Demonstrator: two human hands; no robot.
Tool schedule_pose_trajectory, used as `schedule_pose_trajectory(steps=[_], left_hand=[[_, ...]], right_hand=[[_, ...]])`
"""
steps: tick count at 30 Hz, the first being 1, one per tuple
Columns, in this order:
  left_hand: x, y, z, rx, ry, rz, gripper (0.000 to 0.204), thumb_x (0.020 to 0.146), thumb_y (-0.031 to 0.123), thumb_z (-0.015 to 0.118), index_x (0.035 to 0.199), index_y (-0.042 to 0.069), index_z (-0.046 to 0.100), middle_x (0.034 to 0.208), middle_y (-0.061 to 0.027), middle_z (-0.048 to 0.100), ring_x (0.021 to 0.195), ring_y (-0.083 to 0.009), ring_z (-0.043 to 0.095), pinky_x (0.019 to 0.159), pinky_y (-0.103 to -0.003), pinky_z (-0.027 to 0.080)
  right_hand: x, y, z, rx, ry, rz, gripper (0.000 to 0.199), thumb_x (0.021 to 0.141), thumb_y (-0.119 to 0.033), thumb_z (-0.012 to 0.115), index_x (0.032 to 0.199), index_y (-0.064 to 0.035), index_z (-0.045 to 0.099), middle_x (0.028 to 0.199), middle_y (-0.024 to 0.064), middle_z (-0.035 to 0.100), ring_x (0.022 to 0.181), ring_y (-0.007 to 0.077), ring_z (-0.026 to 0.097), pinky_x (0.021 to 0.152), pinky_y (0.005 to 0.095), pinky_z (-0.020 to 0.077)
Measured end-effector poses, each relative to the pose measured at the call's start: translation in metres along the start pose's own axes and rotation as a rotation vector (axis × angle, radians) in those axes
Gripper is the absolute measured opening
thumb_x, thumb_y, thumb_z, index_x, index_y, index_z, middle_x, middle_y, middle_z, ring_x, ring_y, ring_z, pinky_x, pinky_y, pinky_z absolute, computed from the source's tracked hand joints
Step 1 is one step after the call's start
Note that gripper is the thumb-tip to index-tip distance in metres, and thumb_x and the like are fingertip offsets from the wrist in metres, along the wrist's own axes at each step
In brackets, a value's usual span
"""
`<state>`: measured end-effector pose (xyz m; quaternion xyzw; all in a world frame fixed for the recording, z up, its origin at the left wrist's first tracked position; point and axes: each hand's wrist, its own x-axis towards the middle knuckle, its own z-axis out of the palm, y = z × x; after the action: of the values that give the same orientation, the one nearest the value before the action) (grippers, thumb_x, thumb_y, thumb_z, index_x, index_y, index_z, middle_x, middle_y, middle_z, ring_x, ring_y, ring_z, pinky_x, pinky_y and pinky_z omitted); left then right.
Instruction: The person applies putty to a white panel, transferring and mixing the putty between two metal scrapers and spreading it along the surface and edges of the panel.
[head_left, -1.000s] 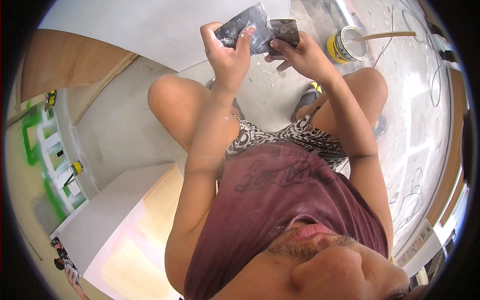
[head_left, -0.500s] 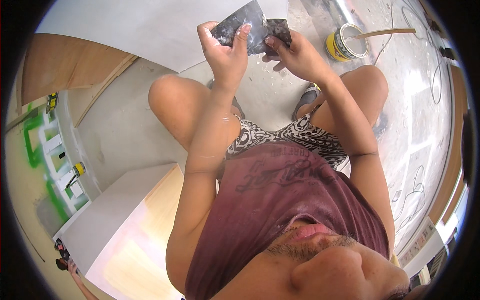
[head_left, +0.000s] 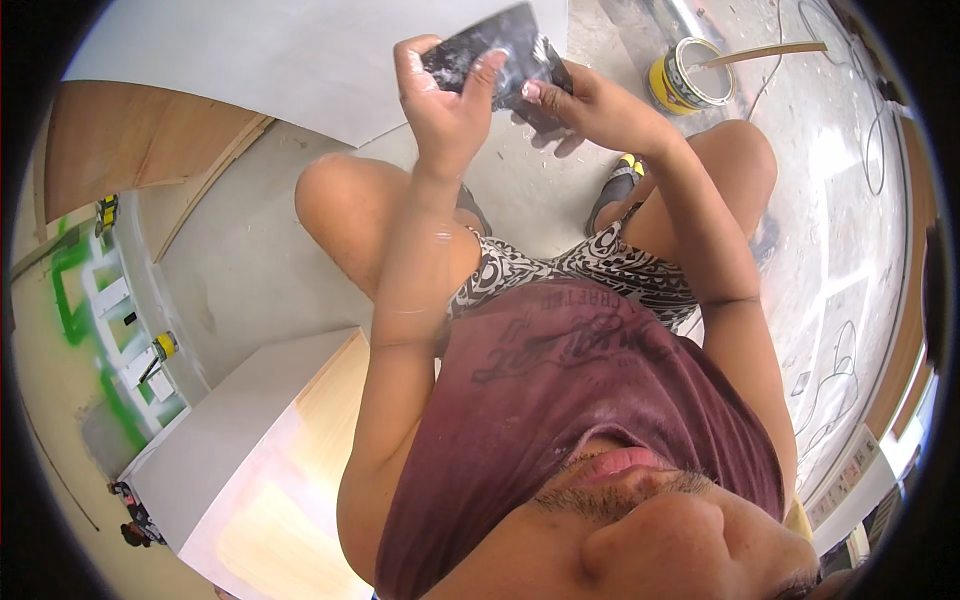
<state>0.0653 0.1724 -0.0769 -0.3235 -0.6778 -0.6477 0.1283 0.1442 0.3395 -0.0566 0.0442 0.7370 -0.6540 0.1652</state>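
Note:
My left hand point(head_left: 445, 95) grips a dark, flat scraper blade point(head_left: 490, 50) smeared with pale paste, held up in front of me above my knees. My right hand point(head_left: 585, 105) holds a second dark blade point(head_left: 545, 95) pressed against the first one; the two blades overlap between my hands. I am squatting, with both knees below the hands and sandalled feet on the concrete floor. Behind the hands lies a large pale grey board point(head_left: 300, 60).
An open yellow can point(head_left: 690, 80) with a wooden stick point(head_left: 765, 52) across it stands on the floor at the upper right. A plywood panel point(head_left: 140, 140) lies at the left. A white and light wood cabinet point(head_left: 250, 470) stands at the lower left. Cables run across the dusty floor on the right.
Both hands with the blades have shifted slightly left and up in view; the right hand's blade has slid along the left one. My body has not moved.

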Motion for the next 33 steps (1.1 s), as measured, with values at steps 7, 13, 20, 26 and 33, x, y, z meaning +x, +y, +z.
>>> schedule_pose_trajectory(steps=[7, 13, 20, 26, 33], left_hand=[[-0.002, -0.016, 0.005, -0.010, 0.192, -0.088, 0.043, 0.085, 0.015, 0.079, 0.103, 0.002, 0.041, 0.086, -0.0042, 0.051, 0.072, -0.0084, 0.052, 0.064, -0.023, 0.048], [-0.004, -0.014, 0.003, -0.055, 0.115, -0.063, 0.046, 0.082, 0.014, 0.081, 0.102, 0.002, 0.041, 0.086, -0.0041, 0.051, 0.071, -0.0091, 0.053, 0.062, -0.023, 0.048], [-0.005, -0.014, 0.003, 0.008, 0.041, -0.003, 0.048, 0.080, 0.015, 0.083, 0.102, 0.002, 0.042, 0.083, -0.0044, 0.053, 0.069, -0.0101, 0.054, 0.060, -0.025, 0.048], [-0.006, -0.015, 0.001, 0.045, -0.011, 0.026, 0.046, 0.082, 0.018, 0.081, 0.105, 0.003, 0.044, 0.088, -0.0052, 0.052, 0.076, -0.0111, 0.052, 0.066, -0.026, 0.048], [0.007, -0.016, -0.009, 0.027, 0.362, -0.422, 0.029, 0.099, 0.024, 0.055, 0.111, 0.000, 0.042, 0.098, -0.0110, 0.051, 0.078, -0.0155, 0.054, 0.065, -0.029, 0.050]], right_hand=[[-0.004, -0.008, 0.008, -0.128, 0.187, -0.018, 0.039, 0.102, -0.042, 0.046, 0.127, -0.0120, 0.051, 0.082, 0.0079, 0.063, 0.073, 0.0168, 0.068, 0.057, 0.0293, 0.0590], [-0.007, -0.009, 0.000, -0.213, 0.079, 0.031, 0.038, 0.103, -0.037, 0.043, 0.126, -0.0077, 0.050, 0.085, 0.0121, 0.065, 0.066, 0.0222, 0.070, 0.048, 0.0307, 0.0580], [-0.015, -0.021, -0.008, -0.276, -0.048, 0.113, 0.042, 0.103, -0.039, 0.043, 0.122, -0.0015, 0.052, 0.086, 0.0160, 0.066, 0.065, 0.0235, 0.070, 0.048, 0.0320, 0.0586], [-0.011, -0.013, -0.011, -0.340, -0.079, 0.172, 0.050, 0.101, -0.047, 0.047, 0.116, -0.0002, 0.053, 0.089, 0.0138, 0.066, 0.069, 0.0224, 0.070, 0.051, 0.0323, 0.0587], [0.003, 0.023, -0.058, -0.195, 0.363, -0.098, 0.046, 0.095, -0.041, 0.063, 0.114, 0.0008, 0.064, 0.088, 0.0046, 0.069, 0.072, 0.0109, 0.063, 0.065, 0.0263, 0.0535]])
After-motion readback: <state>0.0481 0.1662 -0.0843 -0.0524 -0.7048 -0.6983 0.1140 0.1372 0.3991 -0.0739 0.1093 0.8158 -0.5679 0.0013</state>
